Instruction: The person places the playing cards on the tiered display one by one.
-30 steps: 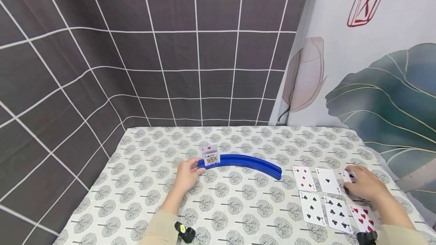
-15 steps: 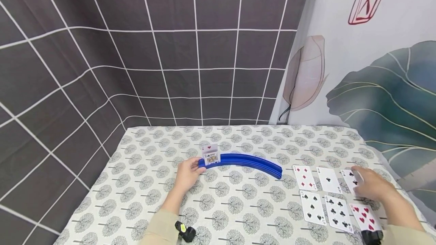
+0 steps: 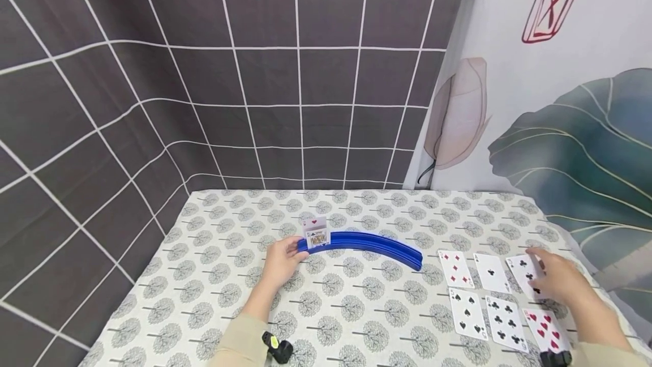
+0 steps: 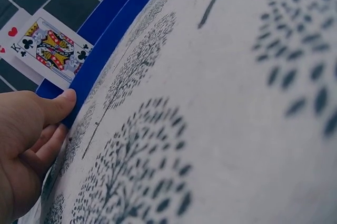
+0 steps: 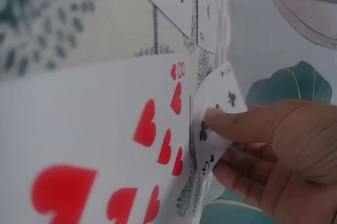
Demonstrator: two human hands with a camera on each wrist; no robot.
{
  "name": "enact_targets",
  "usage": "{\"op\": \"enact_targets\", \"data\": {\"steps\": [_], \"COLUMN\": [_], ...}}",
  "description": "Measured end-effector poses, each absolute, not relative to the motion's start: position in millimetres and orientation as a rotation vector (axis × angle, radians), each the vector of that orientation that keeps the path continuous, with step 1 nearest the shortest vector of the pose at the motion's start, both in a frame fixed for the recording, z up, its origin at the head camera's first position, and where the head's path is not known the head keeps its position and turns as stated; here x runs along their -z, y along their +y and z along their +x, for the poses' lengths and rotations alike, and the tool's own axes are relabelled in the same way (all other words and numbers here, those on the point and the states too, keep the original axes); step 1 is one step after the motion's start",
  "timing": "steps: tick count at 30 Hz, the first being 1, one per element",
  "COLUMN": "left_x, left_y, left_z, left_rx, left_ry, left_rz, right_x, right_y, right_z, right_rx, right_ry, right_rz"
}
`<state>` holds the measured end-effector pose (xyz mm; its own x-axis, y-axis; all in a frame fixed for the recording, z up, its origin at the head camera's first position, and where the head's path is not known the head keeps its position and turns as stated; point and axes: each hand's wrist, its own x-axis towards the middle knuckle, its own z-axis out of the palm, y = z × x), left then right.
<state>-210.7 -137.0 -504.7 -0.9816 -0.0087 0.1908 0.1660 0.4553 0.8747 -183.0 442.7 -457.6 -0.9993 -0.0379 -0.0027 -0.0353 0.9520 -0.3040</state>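
Where visible behind the one curved blue card rack (image 3: 367,240), one dark grey hanging (image 3: 153,129) with white grid lines, reaching from well left of the rack to about its right end. On the rack's left end, one left hand (image 3: 281,260) clamped with thumb and curled fingers; at that wrist, nearer the person than the rack, one black device (image 3: 277,349). Standing in the rack just beside that hand, two cards: one king of clubs (image 4: 52,48) in front, one hearts card behind (image 4: 13,34), rank not clear. Under the rack, one white cloth (image 3: 229,265) printed with trees. Beyond the rack's right end, five cards lying face up: nearest the rack, one five of diamonds (image 3: 455,269) and one five of spades (image 3: 467,313); next, one ace of clubs (image 3: 491,272) and one six of clubs (image 3: 506,321); farther, one red-pipped card (image 3: 546,330) of hearts. Well right of the rack, one right hand (image 3: 565,279) pinching one tilted clubs card (image 3: 522,271), pips partly covered. Cannot tell whether any edge of it touches the cloth.
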Motion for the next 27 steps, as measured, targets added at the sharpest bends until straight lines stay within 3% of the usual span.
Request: {"op": "enact_targets", "data": {"steps": [27], "left_x": [506], "left_y": [-137], "left_z": [-212], "left_rx": [1.543], "left_ry": [-2.541], "left_rz": [-0.129], "right_x": [439], "right_y": [432], "right_z": [-172], "right_rx": [0.637], "right_ry": [3.401], "right_rz": [0.219]}}
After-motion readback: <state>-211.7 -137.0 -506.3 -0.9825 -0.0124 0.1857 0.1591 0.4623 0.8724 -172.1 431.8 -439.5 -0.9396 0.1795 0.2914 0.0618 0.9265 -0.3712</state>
